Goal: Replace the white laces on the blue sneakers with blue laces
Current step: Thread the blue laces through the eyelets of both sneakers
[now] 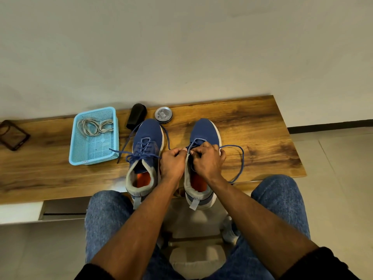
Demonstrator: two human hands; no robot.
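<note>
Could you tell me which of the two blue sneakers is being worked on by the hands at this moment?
The right sneaker: both the left hand and right hand pinch its blue lace over its eyelets. The left sneaker stands untouched, already laced in blue.

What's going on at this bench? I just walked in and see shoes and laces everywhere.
A seated person is relacing a pair of blue sneakers. The left sneaker already carries a blue lace, ends loose. Both hands work at the right sneaker: the left hand and right hand pinch its blue lace near the eyelets, the rest looping out onto the wooden bench. The old white laces lie in the light blue basket.
</note>
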